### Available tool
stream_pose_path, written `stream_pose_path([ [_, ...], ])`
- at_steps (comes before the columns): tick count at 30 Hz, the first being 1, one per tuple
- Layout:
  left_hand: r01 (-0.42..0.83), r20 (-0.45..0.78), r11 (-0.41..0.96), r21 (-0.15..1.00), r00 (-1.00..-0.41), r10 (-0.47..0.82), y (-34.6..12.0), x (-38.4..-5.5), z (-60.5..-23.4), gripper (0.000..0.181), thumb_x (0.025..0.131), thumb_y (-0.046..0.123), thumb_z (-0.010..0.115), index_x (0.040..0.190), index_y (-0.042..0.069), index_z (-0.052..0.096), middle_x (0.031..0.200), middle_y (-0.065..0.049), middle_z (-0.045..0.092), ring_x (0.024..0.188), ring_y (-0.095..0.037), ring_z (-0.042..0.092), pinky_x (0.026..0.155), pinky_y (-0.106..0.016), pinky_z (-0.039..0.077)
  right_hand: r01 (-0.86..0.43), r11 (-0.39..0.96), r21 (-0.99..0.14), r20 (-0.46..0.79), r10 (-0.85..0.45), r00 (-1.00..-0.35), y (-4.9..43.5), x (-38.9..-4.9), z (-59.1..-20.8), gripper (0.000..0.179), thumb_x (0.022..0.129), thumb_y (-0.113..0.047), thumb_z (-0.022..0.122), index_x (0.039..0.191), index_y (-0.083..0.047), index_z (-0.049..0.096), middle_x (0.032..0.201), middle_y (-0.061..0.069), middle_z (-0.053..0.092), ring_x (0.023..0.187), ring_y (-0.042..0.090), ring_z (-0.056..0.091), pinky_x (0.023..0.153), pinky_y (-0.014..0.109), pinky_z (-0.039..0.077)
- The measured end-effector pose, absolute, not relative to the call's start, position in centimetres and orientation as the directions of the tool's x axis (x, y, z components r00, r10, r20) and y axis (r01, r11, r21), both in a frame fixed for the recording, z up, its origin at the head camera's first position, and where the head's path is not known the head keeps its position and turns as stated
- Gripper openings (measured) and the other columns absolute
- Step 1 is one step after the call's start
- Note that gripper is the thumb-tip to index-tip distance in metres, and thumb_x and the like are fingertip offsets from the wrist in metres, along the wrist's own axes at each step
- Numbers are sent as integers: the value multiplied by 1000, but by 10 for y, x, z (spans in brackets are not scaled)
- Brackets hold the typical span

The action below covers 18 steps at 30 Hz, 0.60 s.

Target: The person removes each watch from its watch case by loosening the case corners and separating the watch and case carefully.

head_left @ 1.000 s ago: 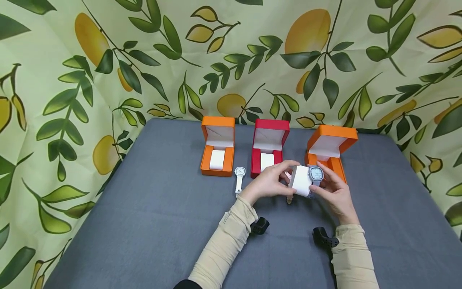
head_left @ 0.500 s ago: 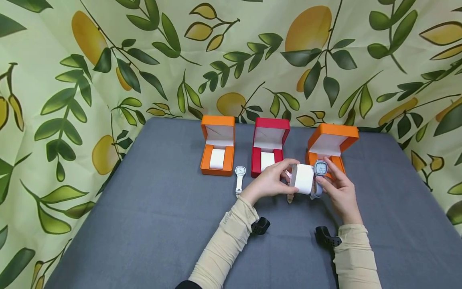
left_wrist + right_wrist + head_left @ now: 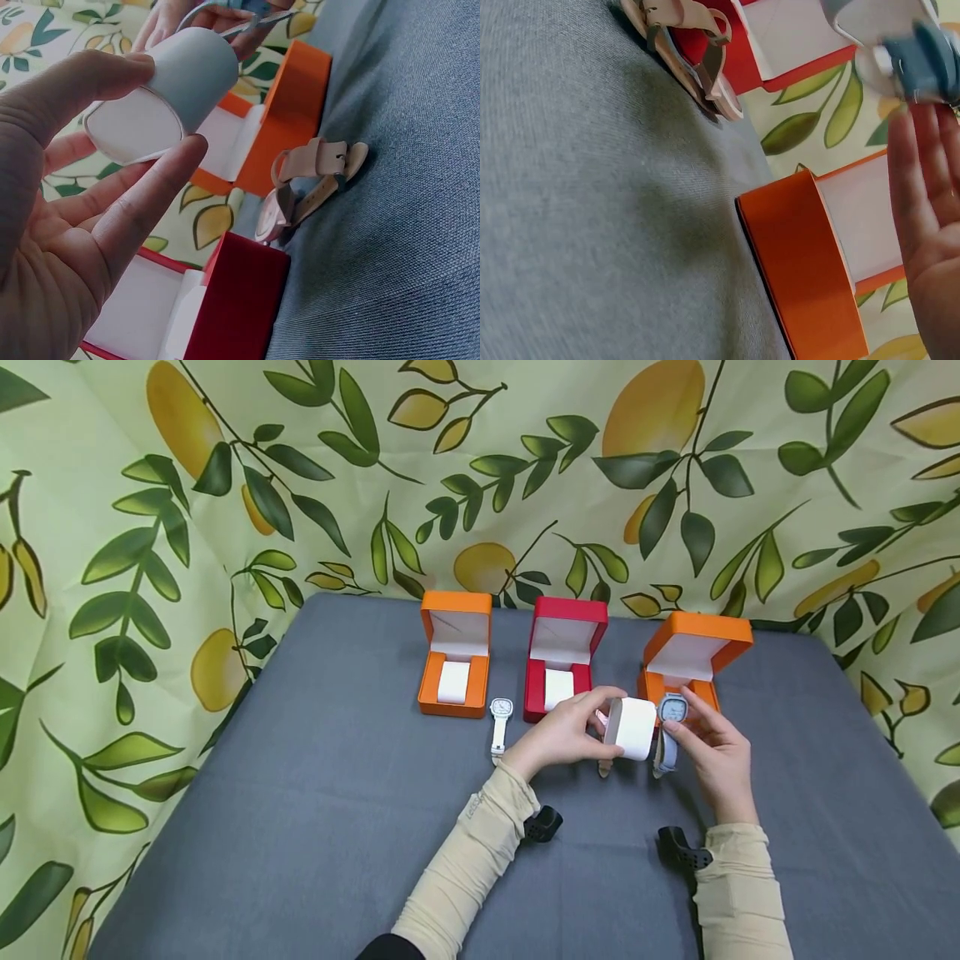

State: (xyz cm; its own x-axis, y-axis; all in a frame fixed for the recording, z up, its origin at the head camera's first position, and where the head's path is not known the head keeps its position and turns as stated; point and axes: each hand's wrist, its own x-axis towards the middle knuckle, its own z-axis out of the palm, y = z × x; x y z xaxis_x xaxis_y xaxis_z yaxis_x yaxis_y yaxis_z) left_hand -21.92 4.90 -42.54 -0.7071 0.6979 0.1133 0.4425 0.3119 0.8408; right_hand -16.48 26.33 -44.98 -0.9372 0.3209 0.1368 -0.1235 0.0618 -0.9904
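Observation:
In the head view my left hand holds a white watch cushion above the table, thumb and fingers at its left end. My right hand pinches a light blue watch by its case, just right of the cushion, its strap hanging in a loop. The left wrist view shows the cushion bare, with the blue strap beyond its far end. Below lies a watch with a beige strap, mostly covered by my left hand in the head view.
Three open watch boxes stand along the back: an orange box and a red box, each with a white cushion inside, and another orange box behind my right hand. A white watch lies left of my left hand. Patterned cloth hangs behind.
The blue watch has moved right, from overlapping the cushion's right end to just off it, with my right hand. My left hand and the cushion have stayed nearly in place.

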Motion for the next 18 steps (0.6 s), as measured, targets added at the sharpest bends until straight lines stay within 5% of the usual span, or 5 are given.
stream_pose_path([
  [18, 465, 123, 327, 822, -707, 697, 51, -220, -426, 66, 78, 17, 74, 135, 16, 41, 114, -6, 56, 85, -8, 60, 74, -11, 47, 50, -60, -997, -75, 557, -827, 294, -162, -447, 49, 85, -10, 64, 131, -24, 55, 94, -10, 58, 89, 2, 52, 69, 4, 44],
])
